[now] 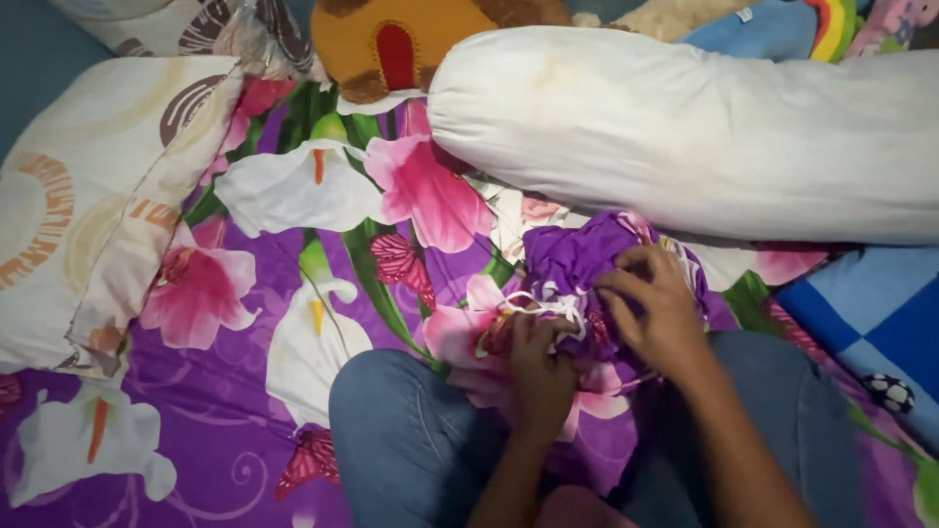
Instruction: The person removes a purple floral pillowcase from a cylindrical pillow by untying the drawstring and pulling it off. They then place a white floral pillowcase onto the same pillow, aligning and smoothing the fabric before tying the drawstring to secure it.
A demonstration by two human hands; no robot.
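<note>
I sit on a bed with my knees in blue jeans [401, 430] at the bottom of the view. Between my knees lies a bunched purple floral cloth cover [577, 256] with white ties. My left hand [536, 367] grips the gathered edge and the white ties of the cover. My right hand [653, 303] presses on and pinches the bunched purple cloth just right of the left hand. Both hands touch the same bundle.
A long white bolster [704, 127] lies across the top right. A cream patterned pillow [88, 196] sits at the left. Plush toys [391, 44] line the far edge. The purple floral bedsheet [293, 284] covers the bed; a blue checked cloth [880, 313] lies at the right.
</note>
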